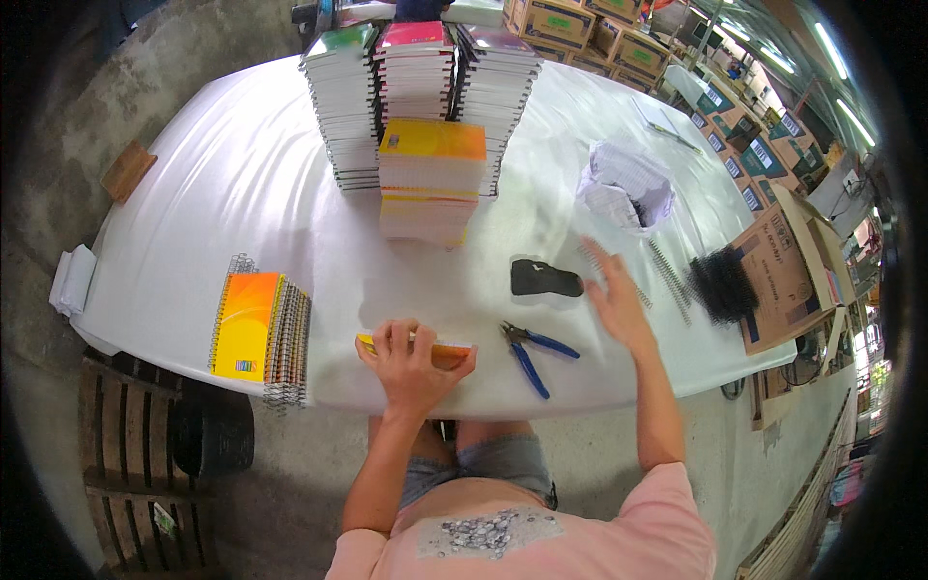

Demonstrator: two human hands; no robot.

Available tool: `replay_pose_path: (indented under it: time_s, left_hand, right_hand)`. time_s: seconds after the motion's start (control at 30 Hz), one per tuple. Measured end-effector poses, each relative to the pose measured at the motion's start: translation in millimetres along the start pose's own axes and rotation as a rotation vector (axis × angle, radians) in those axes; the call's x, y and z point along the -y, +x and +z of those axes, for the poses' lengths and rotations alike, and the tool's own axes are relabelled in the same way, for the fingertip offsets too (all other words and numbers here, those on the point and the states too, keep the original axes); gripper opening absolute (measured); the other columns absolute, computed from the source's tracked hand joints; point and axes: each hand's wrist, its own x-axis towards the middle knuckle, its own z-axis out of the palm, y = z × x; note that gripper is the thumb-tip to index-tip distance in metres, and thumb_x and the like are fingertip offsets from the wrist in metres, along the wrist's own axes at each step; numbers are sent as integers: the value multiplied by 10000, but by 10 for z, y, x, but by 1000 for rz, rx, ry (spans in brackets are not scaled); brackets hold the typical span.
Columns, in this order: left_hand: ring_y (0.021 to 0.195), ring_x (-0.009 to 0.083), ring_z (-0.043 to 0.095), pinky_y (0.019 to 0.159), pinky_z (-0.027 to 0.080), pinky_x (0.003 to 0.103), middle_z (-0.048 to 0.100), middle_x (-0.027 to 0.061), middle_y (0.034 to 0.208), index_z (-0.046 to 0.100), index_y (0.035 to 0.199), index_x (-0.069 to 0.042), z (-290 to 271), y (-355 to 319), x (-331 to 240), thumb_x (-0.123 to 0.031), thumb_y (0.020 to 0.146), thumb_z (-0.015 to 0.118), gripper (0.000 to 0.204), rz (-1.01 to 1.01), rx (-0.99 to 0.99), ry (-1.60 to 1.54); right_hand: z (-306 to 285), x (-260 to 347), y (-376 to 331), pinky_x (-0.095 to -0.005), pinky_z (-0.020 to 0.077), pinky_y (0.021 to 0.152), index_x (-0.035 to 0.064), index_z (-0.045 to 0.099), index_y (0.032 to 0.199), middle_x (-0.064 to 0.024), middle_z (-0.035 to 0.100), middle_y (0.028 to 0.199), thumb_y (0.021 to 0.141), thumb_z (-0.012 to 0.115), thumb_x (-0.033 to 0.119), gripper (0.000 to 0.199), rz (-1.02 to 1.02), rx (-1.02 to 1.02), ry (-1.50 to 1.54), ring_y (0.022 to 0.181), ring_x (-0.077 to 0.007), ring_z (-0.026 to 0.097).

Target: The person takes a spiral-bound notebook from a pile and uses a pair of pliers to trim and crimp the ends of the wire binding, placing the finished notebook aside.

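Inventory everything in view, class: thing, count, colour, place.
Table: one, white, centre.
Tall notebook stacks: three, topped green, red, purple, far middle.
Shorter stack: one, yellow-orange, before them.
Spiral notebooks: several, yellow-orange, left.
Held notebook: one, yellow-orange, near edge.
Pliers: one, blue, near middle.
Flat piece: one, black, beyond pliers.
Crumpled paper: one, white, right.
Loose coils: at least two, grey, right.
Open box: one, brown, right edge.
Coil bundle: one, black, beside box.
Cartons: many, brown, background.
Wooden piece: one, brown, left.
Wad: one, white, left edge.
Bin: one, black, floor.
Pallets: count unclear, brown, floor.
Shirt: one, pink, bottom.
Left hand: one, on notebook.
Right hand: one, by coils.
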Motion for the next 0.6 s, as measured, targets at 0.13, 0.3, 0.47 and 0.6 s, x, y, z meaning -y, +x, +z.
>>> replay_pose_path:
  time_s: [0.13,0.3,0.47,0.6]
  left_hand:
    - [947,266,446,811,300,523,505,23,932,511,735,-159,28,-56,-73,-420,510,811,457,34,13,-20]
    - [947,268,447,809,284,516,505,13,923,513,701,-159,37,-83,-61,-446,532,807,445,32,-28,-60]
    - [949,271,449,807,284,521,491,19,909,517,702,-155,31,-90,-57,-439,521,804,442,33,-17,-47]
    - [937,273,451,809,287,526,480,24,880,517,696,-149,21,-101,-31,-446,510,800,451,39,-20,-53]
  right_hand:
    - [437,291,-318,-329,447,774,89,614,1116,-139,595,991,906,538,142,229,-230,229,353,913,-226,571]
    - [718,480,-502,-294,459,692,72,667,959,-90,624,864,875,598,152,135,-44,156,463,766,-220,591]
    - [726,462,-488,-313,438,627,78,655,978,-72,612,795,904,546,169,160,-136,259,371,719,-206,568]
    - [571,610,-370,-316,428,598,84,641,1011,-48,592,744,933,475,168,202,-103,618,230,631,-202,518]
